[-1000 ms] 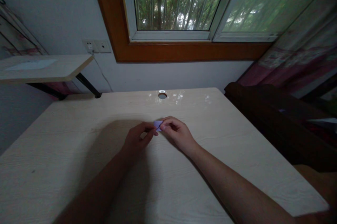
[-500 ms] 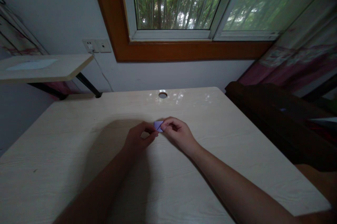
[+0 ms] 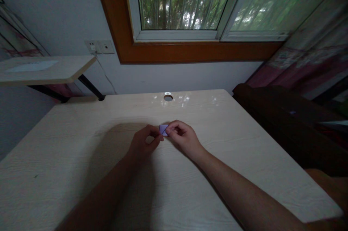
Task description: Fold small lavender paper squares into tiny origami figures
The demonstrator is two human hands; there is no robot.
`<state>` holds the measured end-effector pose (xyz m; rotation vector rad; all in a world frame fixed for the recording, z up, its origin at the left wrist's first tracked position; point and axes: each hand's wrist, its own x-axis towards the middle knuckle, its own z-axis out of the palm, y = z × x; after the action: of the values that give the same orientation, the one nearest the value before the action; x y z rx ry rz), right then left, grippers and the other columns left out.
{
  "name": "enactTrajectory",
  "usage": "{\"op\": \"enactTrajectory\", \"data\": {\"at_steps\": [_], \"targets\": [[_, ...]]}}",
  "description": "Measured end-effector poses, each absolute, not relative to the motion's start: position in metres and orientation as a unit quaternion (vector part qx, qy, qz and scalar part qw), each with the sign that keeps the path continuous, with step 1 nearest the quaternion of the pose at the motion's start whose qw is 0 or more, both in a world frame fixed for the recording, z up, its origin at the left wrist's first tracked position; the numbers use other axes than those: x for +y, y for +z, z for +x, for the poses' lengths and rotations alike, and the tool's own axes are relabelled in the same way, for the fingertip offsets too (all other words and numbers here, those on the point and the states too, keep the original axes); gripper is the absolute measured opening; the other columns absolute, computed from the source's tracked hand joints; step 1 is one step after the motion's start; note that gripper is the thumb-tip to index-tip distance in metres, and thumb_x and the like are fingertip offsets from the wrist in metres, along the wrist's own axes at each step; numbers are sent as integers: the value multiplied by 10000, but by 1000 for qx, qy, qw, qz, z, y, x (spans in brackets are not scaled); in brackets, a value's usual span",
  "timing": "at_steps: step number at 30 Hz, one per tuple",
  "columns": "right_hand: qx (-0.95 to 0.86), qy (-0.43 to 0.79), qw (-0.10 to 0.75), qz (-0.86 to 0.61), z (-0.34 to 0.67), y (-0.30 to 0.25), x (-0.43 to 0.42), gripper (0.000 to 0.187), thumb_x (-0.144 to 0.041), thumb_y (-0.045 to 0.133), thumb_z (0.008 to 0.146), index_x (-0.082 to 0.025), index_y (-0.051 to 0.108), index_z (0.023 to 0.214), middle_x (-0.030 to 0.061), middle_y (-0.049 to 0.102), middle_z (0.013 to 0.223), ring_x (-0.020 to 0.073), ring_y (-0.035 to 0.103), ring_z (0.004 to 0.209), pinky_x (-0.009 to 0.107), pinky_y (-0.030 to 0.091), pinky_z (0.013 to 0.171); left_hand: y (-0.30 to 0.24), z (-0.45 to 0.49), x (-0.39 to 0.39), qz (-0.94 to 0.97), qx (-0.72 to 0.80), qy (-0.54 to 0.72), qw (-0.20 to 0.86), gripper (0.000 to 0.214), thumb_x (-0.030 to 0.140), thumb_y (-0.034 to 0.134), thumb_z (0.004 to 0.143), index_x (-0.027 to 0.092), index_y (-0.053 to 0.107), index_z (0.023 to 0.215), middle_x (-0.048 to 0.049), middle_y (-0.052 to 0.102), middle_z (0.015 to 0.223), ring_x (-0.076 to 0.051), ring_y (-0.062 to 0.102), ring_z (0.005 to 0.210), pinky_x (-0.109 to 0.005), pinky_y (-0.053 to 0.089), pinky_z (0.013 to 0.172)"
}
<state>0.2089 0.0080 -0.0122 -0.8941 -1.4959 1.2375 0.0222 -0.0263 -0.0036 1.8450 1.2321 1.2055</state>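
A small purple folded paper (image 3: pixel 163 129) is between my two hands, over the middle of the pale wooden desk (image 3: pixel 225 140). A diagonal fold line or edge crosses its face. My left hand (image 3: pixel 144 139) pinches its left side and lower left corner between thumb and fingers. On the other side, my right hand (image 3: pixel 185 135) grips the right edge with thumb and forefinger, the other fingers curled. My fingertips hide both side edges of the paper.
A raised shelf (image 3: pixel 49 75) on black legs stands at the desk's back left, with a paper sheet (image 3: pixel 31 66) on it. Near the back edge is a round cable hole (image 3: pixel 168 98). Dark wooden furniture (image 3: pixel 272 122) borders the right side, below a curtain (image 3: pixel 304 53).
Almost nothing differs. Both hands keep their pinch on the purple paper, with only a tiny shift of the fingers.
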Motion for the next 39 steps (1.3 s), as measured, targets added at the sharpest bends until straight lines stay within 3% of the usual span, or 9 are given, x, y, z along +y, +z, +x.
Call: {"op": "enactTrajectory", "data": {"at_steps": [9,24,39], "targets": [[-656,486,468,-337,211,-14,7,144,-327,697,829,-185,672,827,33,661,816,132,593,702,263,478,649,-13,25,-26,600,439,494,450,238,336,623,897,207,449,996,-7,696,803,-173,730,721,-273,564,649],[-611,546,475,-321,209,-11,7,154,-323,709,822,-183,646,823,24,691,772,134,629,667,276,502,648,-11,26,-26,670,421,475,384,202,223,618,889,195,475,1028,-22,708,816,-165,729,770,-299,574,746],[-658,484,462,-345,212,-14,9,116,-299,686,838,-185,665,835,28,661,811,128,602,701,254,481,653,-8,25,-25,706,477,427,303,125,247,676,823,191,580,880,-11,716,789,-148,693,737,-258,546,708]]}}
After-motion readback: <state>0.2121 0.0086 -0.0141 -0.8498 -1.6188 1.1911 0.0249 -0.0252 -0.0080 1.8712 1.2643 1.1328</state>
